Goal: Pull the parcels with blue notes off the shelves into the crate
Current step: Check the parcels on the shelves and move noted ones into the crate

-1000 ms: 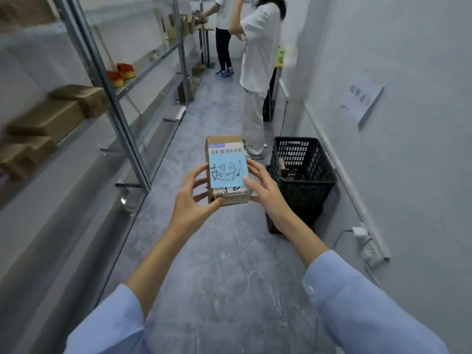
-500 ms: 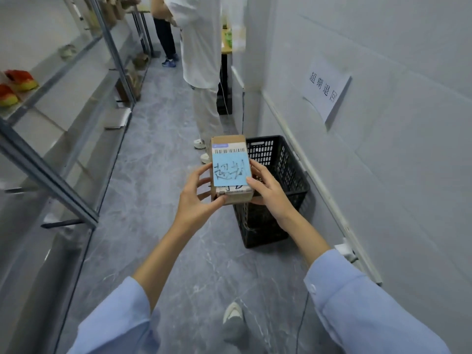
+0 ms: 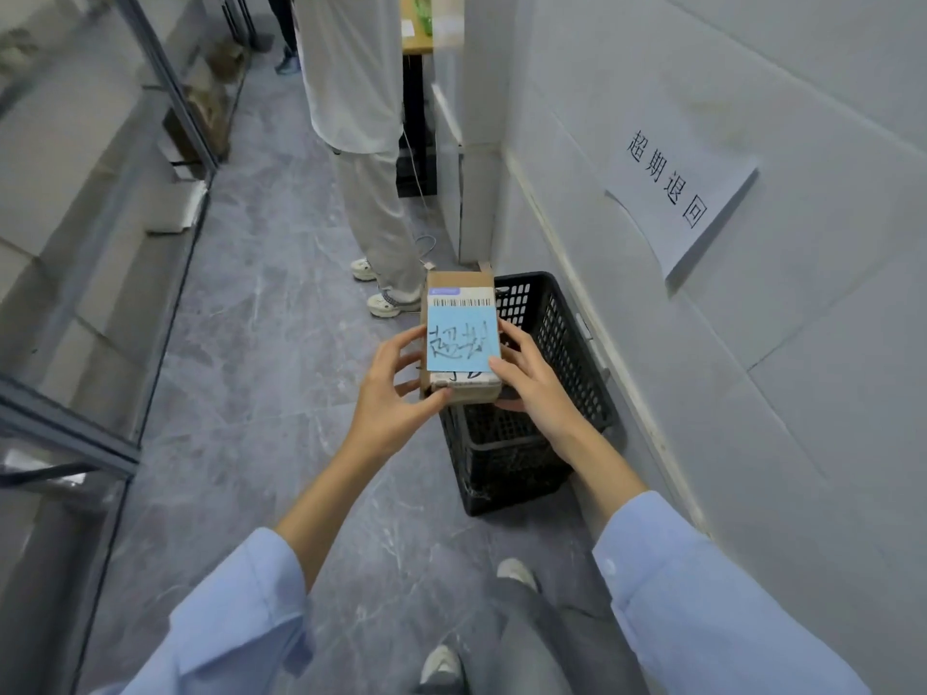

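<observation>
A small brown cardboard parcel (image 3: 461, 285) with a barcode label and a blue note (image 3: 461, 343) with handwriting is held in front of me, above the near left rim of the black plastic crate (image 3: 562, 343). My left hand (image 3: 391, 388) grips its left side and near corner with curled fingers. My right hand (image 3: 531, 378) grips its right side, thumb on the note's edge. The crate stands on the floor against the right wall; the parcel and my hands hide much of its inside.
Metal shelves (image 3: 165, 92) with several parcels run along the left. A person in white clothes (image 3: 366, 143) stands just beyond the crate. A paper sign (image 3: 677, 193) is stuck on the right wall. Grey floor (image 3: 261, 393) lies between the shelves and the crate.
I have turned from the shelves and stepped toward the crate, which is now directly under the parcel. Both hands keep the same hold on the parcel.
</observation>
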`<action>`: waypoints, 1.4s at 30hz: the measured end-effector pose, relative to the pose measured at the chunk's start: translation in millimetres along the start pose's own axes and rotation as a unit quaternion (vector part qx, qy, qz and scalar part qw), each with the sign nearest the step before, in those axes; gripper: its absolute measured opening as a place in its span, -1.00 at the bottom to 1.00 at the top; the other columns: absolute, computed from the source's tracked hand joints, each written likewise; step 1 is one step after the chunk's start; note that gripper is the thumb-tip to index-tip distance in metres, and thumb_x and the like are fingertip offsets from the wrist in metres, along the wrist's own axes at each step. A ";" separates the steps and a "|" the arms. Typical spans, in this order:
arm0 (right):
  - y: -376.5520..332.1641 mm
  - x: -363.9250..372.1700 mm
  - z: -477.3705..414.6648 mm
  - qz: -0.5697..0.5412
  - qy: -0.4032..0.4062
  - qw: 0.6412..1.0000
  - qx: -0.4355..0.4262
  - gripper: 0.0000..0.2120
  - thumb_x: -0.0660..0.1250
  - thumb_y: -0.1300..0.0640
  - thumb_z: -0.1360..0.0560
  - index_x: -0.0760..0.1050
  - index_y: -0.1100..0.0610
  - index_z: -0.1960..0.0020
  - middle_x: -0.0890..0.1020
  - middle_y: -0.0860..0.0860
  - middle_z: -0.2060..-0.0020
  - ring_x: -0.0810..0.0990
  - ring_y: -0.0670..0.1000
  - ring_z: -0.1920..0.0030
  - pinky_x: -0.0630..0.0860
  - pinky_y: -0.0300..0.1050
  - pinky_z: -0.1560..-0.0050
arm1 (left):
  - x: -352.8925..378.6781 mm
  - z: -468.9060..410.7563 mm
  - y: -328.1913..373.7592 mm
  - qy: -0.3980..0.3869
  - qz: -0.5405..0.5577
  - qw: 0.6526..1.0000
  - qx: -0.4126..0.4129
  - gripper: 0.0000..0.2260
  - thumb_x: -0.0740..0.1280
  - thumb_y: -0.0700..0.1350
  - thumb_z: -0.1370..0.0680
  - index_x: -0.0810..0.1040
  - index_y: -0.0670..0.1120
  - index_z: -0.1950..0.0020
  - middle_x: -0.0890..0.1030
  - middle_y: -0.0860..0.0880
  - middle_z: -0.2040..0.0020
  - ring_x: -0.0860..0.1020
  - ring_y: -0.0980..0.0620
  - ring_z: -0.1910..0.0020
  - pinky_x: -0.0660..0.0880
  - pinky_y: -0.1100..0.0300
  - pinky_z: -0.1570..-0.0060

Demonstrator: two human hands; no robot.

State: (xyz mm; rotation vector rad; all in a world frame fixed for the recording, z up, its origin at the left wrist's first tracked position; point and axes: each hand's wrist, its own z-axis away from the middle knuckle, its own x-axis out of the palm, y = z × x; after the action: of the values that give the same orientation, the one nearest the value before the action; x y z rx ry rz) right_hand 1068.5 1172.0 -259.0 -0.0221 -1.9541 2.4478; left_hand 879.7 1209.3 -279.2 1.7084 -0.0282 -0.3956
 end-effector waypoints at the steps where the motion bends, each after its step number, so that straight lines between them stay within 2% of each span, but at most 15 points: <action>1: 1.3 -7.6 -14.1 -0.001 -0.001 1.000 0.004 -0.56 0.21 0.08 -0.64 0.19 -0.26 -0.43 0.44 -0.07 -0.40 0.47 -0.11 -0.31 0.53 -0.26 0.05 | 4.9 -13.1 -5.1 -0.001 0.000 1.000 -0.005 -0.38 0.53 -0.17 -0.43 0.37 0.04 -0.43 0.43 0.10 -0.36 0.47 0.18 -0.28 0.54 0.30 -0.07; 5: 10.7 -38.6 -80.6 0.000 -0.012 1.000 0.028 -0.58 0.22 0.09 -0.64 0.21 -0.25 -0.39 0.46 -0.06 -0.36 0.49 -0.16 -0.25 0.52 -0.23 0.05 | 25.4 -70.7 -29.5 0.004 -0.013 1.000 -0.025 -0.39 0.53 -0.17 -0.43 0.37 0.07 -0.41 0.45 0.10 -0.35 0.47 0.20 -0.27 0.52 0.36 -0.06; 10: 40.1 -80.0 -174.9 0.000 -0.030 0.997 0.071 -0.59 0.23 0.10 -0.63 0.23 -0.24 -0.37 0.45 -0.03 -0.36 0.47 -0.06 -0.31 0.53 -0.16 0.01 | 56.0 -144.0 -79.1 0.015 -0.064 0.995 -0.069 -0.37 0.54 -0.11 -0.43 0.36 0.07 -0.43 0.44 0.11 -0.36 0.45 0.19 -0.30 0.44 0.28 -0.15; 15: 89.8 -123.4 -257.9 0.002 -0.036 0.991 0.129 -0.58 0.21 0.17 -0.63 0.22 -0.19 -0.38 0.48 -0.01 -0.34 0.52 -0.07 -0.26 0.58 -0.10 -0.03 | 91.9 -201.2 -135.5 -0.012 -0.139 0.983 -0.120 -0.34 0.52 -0.02 -0.43 0.30 0.13 -0.45 0.40 0.17 -0.37 0.37 0.31 -0.30 0.37 0.23 -0.24; 19: 137.6 -152.6 -313.0 0.007 -0.025 0.986 0.163 -0.54 0.21 0.21 -0.63 0.22 -0.11 -0.45 0.47 0.01 -0.33 0.54 -0.11 -0.21 0.58 -0.28 0.17 | 111.2 -234.2 -178.4 -0.039 -0.249 0.959 -0.129 -0.33 0.36 0.19 -0.45 0.27 0.06 -0.52 0.35 0.11 -0.46 0.27 0.20 -0.39 0.22 0.20 -0.35; 21: 164.0 -166.3 -337.8 0.017 -0.017 0.984 0.177 -0.54 0.22 0.21 -0.63 0.23 -0.13 -0.45 0.47 0.00 -0.33 0.54 -0.11 -0.21 0.57 -0.29 0.18 | 119.7 -245.9 -201.4 -0.051 -0.315 0.939 -0.129 -0.31 0.23 0.26 -0.47 0.25 0.03 -0.54 0.32 0.08 -0.50 0.25 0.07 -0.44 0.23 0.07 -0.42; 23: 192.4 -178.6 -360.9 0.028 -0.004 0.981 0.191 -0.53 0.23 0.20 -0.63 0.23 -0.13 -0.44 0.46 0.01 -0.33 0.53 -0.10 -0.21 0.55 -0.31 0.19 | 128.5 -254.5 -225.1 -0.058 -0.369 0.918 -0.133 -0.30 0.14 0.30 -0.46 0.22 0.04 -0.56 0.28 0.08 -0.53 0.24 0.00 -0.46 0.20 0.02 -0.43; 26: 235.0 -191.9 -391.0 0.031 0.018 0.976 0.216 -0.53 0.22 0.19 -0.63 0.21 -0.07 -0.48 0.44 -0.03 -0.31 0.51 -0.21 -0.11 0.52 -0.36 0.24 | 140.2 -265.9 -259.9 -0.059 -0.403 0.901 -0.146 -0.29 0.09 0.30 -0.46 0.19 0.05 -0.57 0.24 0.09 -0.55 0.21 0.00 -0.48 0.16 0.07 -0.40; 28: 264.2 -197.6 -409.9 0.038 0.027 0.971 0.235 -0.53 0.21 0.17 -0.64 0.19 -0.05 -0.50 0.43 -0.03 -0.33 0.51 -0.20 -0.11 0.48 -0.33 0.20 | 146.6 -271.0 -282.6 -0.073 -0.414 0.893 -0.159 -0.29 0.08 0.30 -0.46 0.16 0.06 -0.58 0.21 0.09 -0.56 0.18 0.01 -0.50 0.16 0.05 -0.41; 32: 321.7 -200.8 -446.9 0.048 0.035 0.965 0.257 -0.52 0.25 0.17 -0.62 0.22 -0.06 -0.48 0.42 0.07 -0.40 0.49 0.02 -0.28 0.52 -0.17 0.02 | 154.9 -280.1 -319.7 -0.089 -0.432 0.881 -0.169 -0.30 0.09 0.28 -0.47 0.18 0.04 -0.58 0.21 0.08 -0.56 0.14 0.02 -0.50 0.10 0.10 -0.40; 36: 365.5 -197.4 -479.5 0.050 0.052 0.959 0.273 -0.52 0.24 0.17 -0.63 0.21 -0.04 -0.50 0.40 0.06 -0.41 0.47 -0.02 -0.22 0.45 -0.24 0.11 | 158.2 -292.6 -344.1 -0.111 -0.451 0.870 -0.165 -0.29 0.13 0.28 -0.45 0.19 0.05 -0.57 0.21 0.08 -0.56 0.17 0.02 -0.51 0.15 0.06 -0.40; 39: 394.2 -192.8 -495.9 0.054 0.049 0.960 0.271 -0.51 0.25 0.19 -0.62 0.23 -0.04 -0.50 0.40 0.04 -0.40 0.45 -0.06 -0.20 0.49 -0.18 0.00 | 159.8 -299.3 -360.1 -0.138 -0.461 0.862 -0.158 -0.28 0.14 0.29 -0.43 0.19 0.08 -0.57 0.20 0.10 -0.56 0.16 0.03 -0.51 0.17 0.02 -0.43; 42: 417.7 -189.8 -508.8 0.062 0.040 0.962 0.264 -0.52 0.26 0.22 -0.61 0.25 -0.04 -0.47 0.39 0.04 -0.41 0.44 -0.04 -0.26 0.53 0.00 -0.21 | 161.4 -305.7 -370.6 -0.126 -0.455 0.868 -0.157 -0.28 0.17 0.28 -0.43 0.20 0.07 -0.56 0.20 0.11 -0.56 0.14 0.05 -0.50 0.09 0.09 -0.41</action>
State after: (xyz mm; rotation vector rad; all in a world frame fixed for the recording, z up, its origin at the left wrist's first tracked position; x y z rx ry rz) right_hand 1267.5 1572.5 -778.0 -0.2404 -1.2472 2.9113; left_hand 1040.2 1529.3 -637.9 1.2392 0.6434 -1.2497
